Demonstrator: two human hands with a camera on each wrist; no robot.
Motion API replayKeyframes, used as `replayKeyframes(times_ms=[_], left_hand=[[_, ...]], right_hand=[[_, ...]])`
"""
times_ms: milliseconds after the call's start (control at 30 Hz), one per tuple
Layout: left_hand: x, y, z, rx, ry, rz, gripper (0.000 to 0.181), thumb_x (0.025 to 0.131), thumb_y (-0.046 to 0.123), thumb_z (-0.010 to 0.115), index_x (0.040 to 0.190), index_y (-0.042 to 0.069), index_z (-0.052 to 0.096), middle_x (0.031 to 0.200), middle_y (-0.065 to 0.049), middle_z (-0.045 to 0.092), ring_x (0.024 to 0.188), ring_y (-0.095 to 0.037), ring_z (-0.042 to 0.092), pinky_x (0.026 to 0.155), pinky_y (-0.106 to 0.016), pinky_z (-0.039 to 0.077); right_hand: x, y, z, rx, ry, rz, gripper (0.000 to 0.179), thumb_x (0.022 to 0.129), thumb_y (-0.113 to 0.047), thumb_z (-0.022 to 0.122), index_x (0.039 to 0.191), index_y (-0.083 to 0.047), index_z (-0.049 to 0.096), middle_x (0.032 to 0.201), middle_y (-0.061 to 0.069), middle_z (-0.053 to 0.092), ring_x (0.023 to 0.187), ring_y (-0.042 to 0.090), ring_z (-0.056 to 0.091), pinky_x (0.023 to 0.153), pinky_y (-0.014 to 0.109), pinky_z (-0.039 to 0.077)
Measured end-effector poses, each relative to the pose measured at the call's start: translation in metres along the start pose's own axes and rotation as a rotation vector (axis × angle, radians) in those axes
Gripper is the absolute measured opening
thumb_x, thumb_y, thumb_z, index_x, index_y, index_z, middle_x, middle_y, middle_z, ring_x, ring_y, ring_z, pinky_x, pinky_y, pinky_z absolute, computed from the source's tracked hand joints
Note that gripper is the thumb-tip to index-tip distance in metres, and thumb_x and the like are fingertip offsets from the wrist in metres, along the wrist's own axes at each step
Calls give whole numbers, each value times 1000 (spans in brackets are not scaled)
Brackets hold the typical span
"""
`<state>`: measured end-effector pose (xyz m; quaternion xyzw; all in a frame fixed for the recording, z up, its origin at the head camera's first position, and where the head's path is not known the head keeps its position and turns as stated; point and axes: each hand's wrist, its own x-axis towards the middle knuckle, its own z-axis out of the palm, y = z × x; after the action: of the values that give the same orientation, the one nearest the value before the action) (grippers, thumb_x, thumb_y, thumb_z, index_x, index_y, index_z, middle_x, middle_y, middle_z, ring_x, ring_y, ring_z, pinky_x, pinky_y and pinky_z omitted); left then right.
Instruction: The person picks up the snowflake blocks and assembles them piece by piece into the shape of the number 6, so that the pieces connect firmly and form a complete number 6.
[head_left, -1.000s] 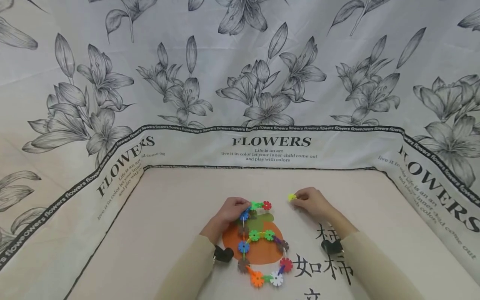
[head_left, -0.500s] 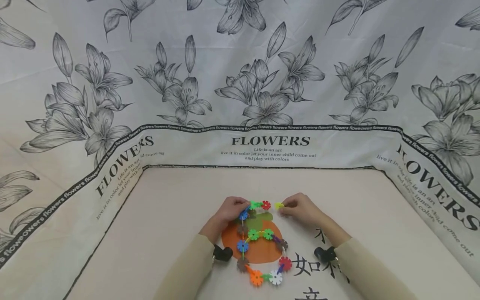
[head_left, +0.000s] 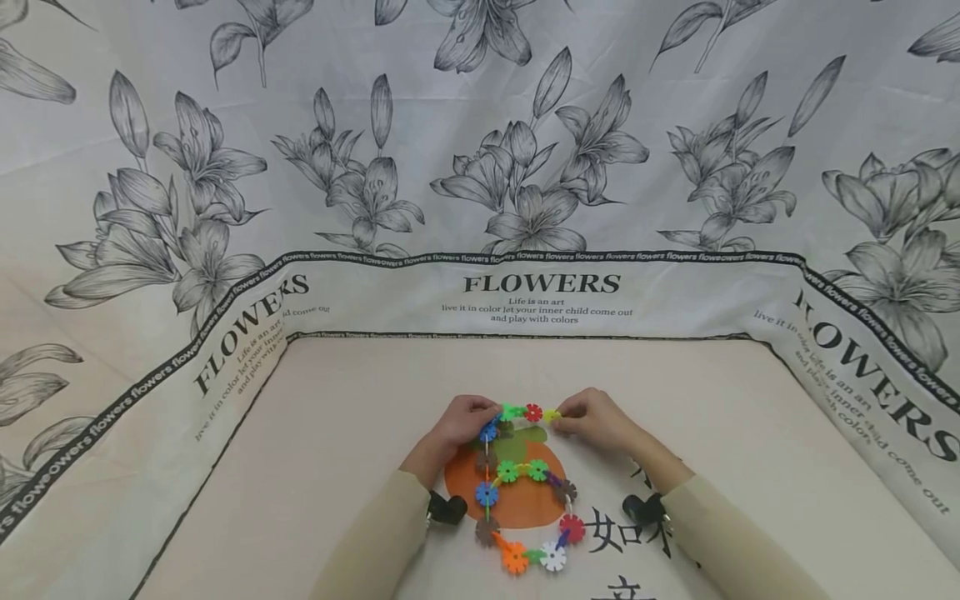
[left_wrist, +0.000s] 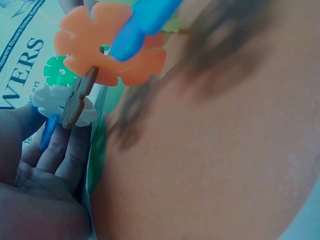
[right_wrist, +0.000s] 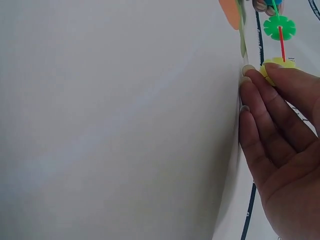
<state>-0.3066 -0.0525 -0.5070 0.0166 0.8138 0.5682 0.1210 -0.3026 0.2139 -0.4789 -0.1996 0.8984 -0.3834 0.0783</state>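
Note:
A chain of colourful notched snowflake discs, with a blue disc [head_left: 487,493] on its left side, forms a loop with an upper arm. My left hand [head_left: 463,420] pinches the chain at its upper left corner, beside a green disc [head_left: 508,412]. My right hand [head_left: 597,418] pinches a yellow disc [right_wrist: 269,76] between thumb and index finger. Its edge meets the red disc [head_left: 533,412] at the end of the upper arm. In the right wrist view that red disc shows edge-on. The left wrist view shows an orange disc [left_wrist: 80,37] and a white disc [left_wrist: 47,100] close up.
The chain lies over an orange persimmon print [head_left: 457,475] on the pale cloth [head_left: 360,392]. Black printed characters [head_left: 615,532] are at the right. A flower-patterned curtain [head_left: 420,208] stands behind and along both sides. Black wrist cameras [head_left: 447,508] sit on both sleeves.
My right hand has moved left with the yellow disc, from well apart to the red disc at the chain's end. My left hand keeps its hold in the same place.

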Motion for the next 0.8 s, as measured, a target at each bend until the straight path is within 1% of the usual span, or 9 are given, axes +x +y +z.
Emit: replayKeyframes(times_ms=[233, 333, 400, 500, 600, 800], left_hand=[[1, -2, 1, -11, -7, 8, 24, 101, 25, 66, 108, 5, 75, 97, -4, 73, 90, -17, 62, 90, -39, 52], [1, -1, 0, -3, -2, 5, 22, 101, 24, 66, 106, 5, 76, 96, -4, 73, 90, -18, 62, 90, -39, 52], [-1, 0, 1, 2, 8, 9, 21, 101, 23, 66, 105, 5, 76, 97, -4, 72, 91, -18, 61, 91, -40, 52], [-4, 2, 1, -8, 18, 7, 20, 100, 20, 66, 104, 3, 77, 100, -6, 72, 94, -19, 61, 94, -42, 52], [-7, 4, 3, -16, 20, -2, 20, 100, 20, 67, 104, 3, 76, 101, -6, 71, 95, -20, 61, 95, -42, 51], [-5, 6, 6, 4, 33, 13, 20, 100, 19, 67, 104, 2, 76, 99, -6, 71, 94, -19, 62, 94, -43, 51]], right_hand=[[2, -4, 1, -49, -5, -69, 6, 89, -13, 77, 89, -9, 81, 83, -4, 74, 78, 13, 60, 74, 30, 49], [4, -7, 2, -67, -17, -106, 6, 89, -13, 77, 87, -9, 81, 83, -5, 75, 78, 13, 60, 76, 31, 48], [5, -8, 2, -71, -29, -123, 6, 89, -12, 77, 87, -9, 81, 83, -5, 75, 77, 13, 59, 75, 31, 48], [6, -7, 3, -76, -42, -133, 7, 90, -12, 76, 88, -10, 82, 83, -6, 76, 75, 12, 60, 73, 30, 48], [6, -3, 3, -84, -51, -121, 6, 90, -13, 77, 88, -12, 82, 83, -9, 76, 75, 11, 61, 73, 28, 48], [10, -1, 0, -67, -72, -134, 7, 91, -14, 76, 88, -12, 83, 84, -8, 76, 76, 13, 60, 73, 29, 48]])
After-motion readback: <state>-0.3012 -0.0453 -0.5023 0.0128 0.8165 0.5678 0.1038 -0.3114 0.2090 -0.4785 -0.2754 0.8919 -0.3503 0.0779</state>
